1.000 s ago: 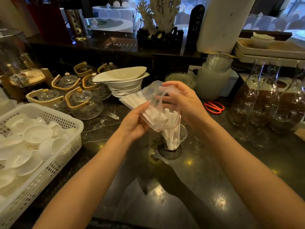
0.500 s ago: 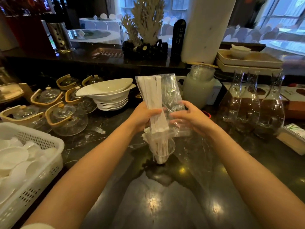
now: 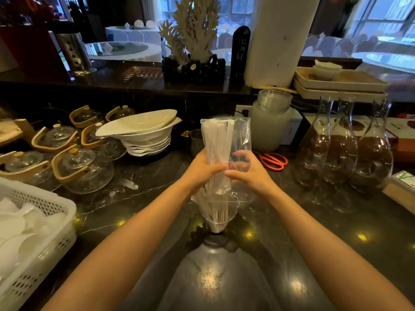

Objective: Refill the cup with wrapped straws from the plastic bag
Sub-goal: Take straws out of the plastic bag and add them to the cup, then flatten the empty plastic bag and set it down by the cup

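Bag (image 3: 241,140) raised upright; both hands grip crinkly clear plastic over cup (image 3: 221,217).

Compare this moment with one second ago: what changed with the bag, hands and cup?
The plastic bag went from tipped sideways to upright, mouth down over the cup. The left hand shifted to clasp the wrapped straws through it; the right hand dropped to its side. Both kept hold; the cup stayed put.
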`<state>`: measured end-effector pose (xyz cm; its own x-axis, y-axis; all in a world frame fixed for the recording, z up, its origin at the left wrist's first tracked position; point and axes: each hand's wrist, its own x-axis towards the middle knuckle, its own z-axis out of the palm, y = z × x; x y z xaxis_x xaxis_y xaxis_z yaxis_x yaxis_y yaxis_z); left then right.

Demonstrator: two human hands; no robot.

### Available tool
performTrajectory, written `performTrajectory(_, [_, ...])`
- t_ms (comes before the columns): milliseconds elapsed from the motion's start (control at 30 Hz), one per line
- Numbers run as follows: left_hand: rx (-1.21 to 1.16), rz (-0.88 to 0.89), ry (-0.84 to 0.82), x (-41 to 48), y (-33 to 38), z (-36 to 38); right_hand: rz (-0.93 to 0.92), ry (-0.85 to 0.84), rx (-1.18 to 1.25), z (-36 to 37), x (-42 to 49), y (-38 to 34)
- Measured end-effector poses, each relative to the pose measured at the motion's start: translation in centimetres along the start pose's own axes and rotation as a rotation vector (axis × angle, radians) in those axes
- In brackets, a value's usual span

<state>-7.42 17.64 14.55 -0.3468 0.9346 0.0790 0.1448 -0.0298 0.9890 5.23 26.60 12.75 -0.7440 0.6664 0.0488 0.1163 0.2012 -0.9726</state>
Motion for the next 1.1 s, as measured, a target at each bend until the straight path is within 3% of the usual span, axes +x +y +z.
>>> performTrajectory(467, [-0.007, 0.004, -0.043, 0.3, -0.4, -0.4, -0.106, 0.005, 0.004, -0.1, 0.1, -0.1])
performTrajectory(700, [-0.100, 0.034, -0.022, 1.0, 1.3, -1.1, -0.121, 0.032, 0.140, -0.8, 0.6, -1.2])
performTrajectory(933, [-0.096, 0.110, 0.076, 3.0, 4.7, -2.9, -0.116, 0.089, 0.275, -2.0, 2.1, -3.7])
performTrajectory(1100, [-0.213, 0.145, 0.141, 3.7, 7.4, -3.9, -0.107, 0.108, 0.229, -2.8, 3.0, -5.4])
